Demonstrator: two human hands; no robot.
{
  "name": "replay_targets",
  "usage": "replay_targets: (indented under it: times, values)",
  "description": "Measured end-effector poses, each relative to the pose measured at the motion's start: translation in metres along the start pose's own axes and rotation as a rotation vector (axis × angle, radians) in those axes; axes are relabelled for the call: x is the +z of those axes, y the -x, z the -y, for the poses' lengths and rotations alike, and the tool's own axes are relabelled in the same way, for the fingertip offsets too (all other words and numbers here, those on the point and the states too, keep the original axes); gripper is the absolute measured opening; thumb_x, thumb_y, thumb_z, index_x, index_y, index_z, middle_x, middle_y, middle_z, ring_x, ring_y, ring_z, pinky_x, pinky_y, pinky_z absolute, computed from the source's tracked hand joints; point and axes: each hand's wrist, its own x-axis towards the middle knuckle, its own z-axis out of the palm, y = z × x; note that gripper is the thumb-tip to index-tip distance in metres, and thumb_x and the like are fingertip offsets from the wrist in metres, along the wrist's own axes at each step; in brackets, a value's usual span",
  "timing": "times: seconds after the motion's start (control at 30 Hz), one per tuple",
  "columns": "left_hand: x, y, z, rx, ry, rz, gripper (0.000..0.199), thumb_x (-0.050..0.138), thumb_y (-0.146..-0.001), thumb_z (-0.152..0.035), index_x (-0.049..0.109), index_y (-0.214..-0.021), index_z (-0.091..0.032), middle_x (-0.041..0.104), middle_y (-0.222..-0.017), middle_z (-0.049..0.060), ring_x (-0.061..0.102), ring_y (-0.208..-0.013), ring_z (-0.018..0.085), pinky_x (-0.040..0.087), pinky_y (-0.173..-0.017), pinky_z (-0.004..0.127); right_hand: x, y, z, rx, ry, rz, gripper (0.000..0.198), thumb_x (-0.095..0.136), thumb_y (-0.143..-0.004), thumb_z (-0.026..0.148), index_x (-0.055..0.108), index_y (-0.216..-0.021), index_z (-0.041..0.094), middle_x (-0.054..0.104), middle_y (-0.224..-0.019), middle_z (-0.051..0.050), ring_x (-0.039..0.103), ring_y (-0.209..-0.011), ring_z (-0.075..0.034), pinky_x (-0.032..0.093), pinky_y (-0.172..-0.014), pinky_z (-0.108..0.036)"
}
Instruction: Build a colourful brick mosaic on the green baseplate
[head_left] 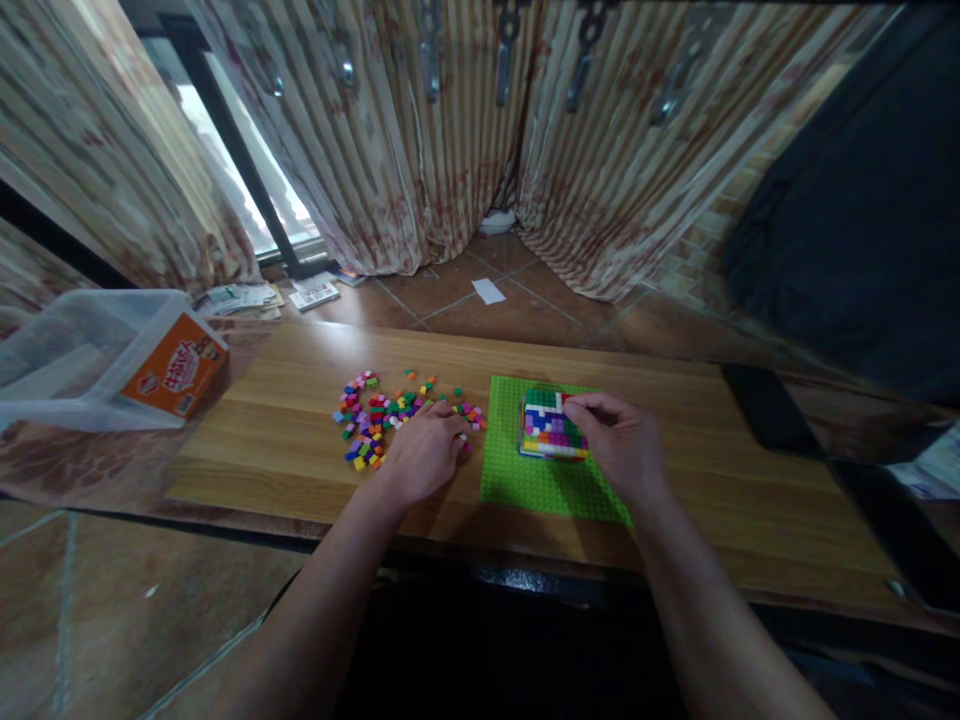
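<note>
My hands over toy building bricks: left at the loose pile, right at the built block.
My left hand (427, 450) is half curled, fingers bent down at the right side of the scattered toy bricks (367, 418); I cannot tell whether it has hold of one. My right hand (622, 445) has thumb and fingertips drawn together at the far right corner of the multicoloured brick block (553, 425); whether a brick sits between them I cannot tell. The block stands on the green studded baseplate (514, 490), right of the pile on the wooden tabletop (262, 430). Far left is a translucent plastic bin (90, 330).
</note>
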Motion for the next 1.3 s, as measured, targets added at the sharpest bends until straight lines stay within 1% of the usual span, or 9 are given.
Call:
replay_targets:
  times: [0.13,0.27,0.5,0.6,0.7,0.77,0.93,1.13,1.3]
  values:
    - [-0.003,-0.001,0.005,-0.018,0.022,0.017,0.016,0.054,-0.089,-0.018,0.069,-0.083,-0.019,0.066,-0.096,0.008,0.064,-0.093,0.023,0.051,-0.085,0.035,0.000,0.000,-0.001,0.004,-0.006,-0.010,0.019,0.070,-0.079,0.041,0.075,-0.075,0.023,0.074,-0.081,-0.004,0.066,-0.076,-0.021,0.050,-0.074,-0.037]
    - [-0.004,-0.001,0.008,-0.012,0.045,-0.020,0.012,0.056,-0.087,-0.015,0.068,-0.086,-0.020,0.066,-0.096,0.007,0.063,-0.096,0.024,0.050,-0.085,0.035,-0.001,0.000,0.001,-0.005,0.014,-0.014,0.019,0.068,-0.079,0.040,0.075,-0.075,0.022,0.074,-0.080,-0.004,0.066,-0.076,-0.021,0.051,-0.073,-0.037]
    - [-0.007,-0.001,0.009,-0.025,0.100,-0.079,0.014,0.053,-0.091,-0.016,0.065,-0.084,-0.018,0.066,-0.091,0.006,0.063,-0.089,0.021,0.049,-0.080,0.033,-0.003,-0.001,0.002,-0.012,0.003,-0.021,0.016,0.068,-0.079,0.036,0.075,-0.075,0.022,0.075,-0.081,-0.004,0.066,-0.076,-0.020,0.050,-0.073,-0.036]
    - [-0.005,-0.003,0.001,0.002,0.243,-0.153,0.016,0.052,-0.094,-0.020,0.066,-0.087,-0.018,0.069,-0.092,0.006,0.065,-0.088,0.019,0.049,-0.080,0.031,-0.002,-0.001,0.000,-0.006,0.002,-0.015,0.017,0.068,-0.080,0.038,0.075,-0.076,0.022,0.074,-0.080,-0.004,0.065,-0.073,-0.020,0.050,-0.071,-0.035]
    - [0.003,-0.005,-0.017,0.085,0.402,-0.193,0.017,0.051,-0.096,-0.021,0.067,-0.092,-0.020,0.071,-0.091,0.003,0.066,-0.086,0.016,0.049,-0.080,0.028,-0.001,0.000,0.000,-0.001,0.001,-0.005,0.019,0.068,-0.080,0.038,0.075,-0.076,0.022,0.074,-0.080,-0.004,0.065,-0.073,-0.019,0.050,-0.070,-0.035]
    - [0.009,-0.007,-0.030,0.107,0.446,-0.207,0.017,0.052,-0.096,-0.021,0.069,-0.092,-0.020,0.071,-0.086,0.002,0.066,-0.082,0.015,0.049,-0.076,0.026,0.001,0.000,0.001,-0.003,0.000,-0.005,0.018,0.068,-0.080,0.038,0.075,-0.076,0.022,0.074,-0.081,-0.004,0.065,-0.073,-0.019,0.051,-0.071,-0.035]
    - [0.021,-0.013,-0.048,0.102,0.449,-0.209,0.015,0.056,-0.093,-0.020,0.071,-0.093,-0.020,0.072,-0.088,0.003,0.067,-0.080,0.015,0.050,-0.073,0.026,0.003,0.001,0.002,-0.003,-0.001,-0.001,0.016,0.068,-0.080,0.037,0.075,-0.077,0.022,0.074,-0.083,-0.004,0.067,-0.076,-0.020,0.052,-0.073,-0.035]
    - [0.028,-0.020,-0.049,0.095,0.445,-0.203,0.012,0.058,-0.092,-0.019,0.070,-0.091,-0.021,0.075,-0.093,0.003,0.069,-0.086,0.017,0.051,-0.080,0.030,0.004,0.002,0.004,-0.021,0.062,0.023,0.017,0.066,-0.081,0.036,0.075,-0.077,0.022,0.075,-0.084,-0.004,0.066,-0.077,-0.020,0.051,-0.075,-0.036]
    - [0.032,-0.023,-0.051,0.042,0.453,-0.189,0.006,0.061,-0.089,-0.019,0.067,-0.089,-0.021,0.075,-0.088,0.002,0.069,-0.079,0.016,0.052,-0.073,0.027,0.004,0.004,0.007,-0.031,0.068,0.043,0.017,0.064,-0.082,0.035,0.075,-0.078,0.022,0.074,-0.085,-0.005,0.066,-0.078,-0.021,0.051,-0.076,-0.036]
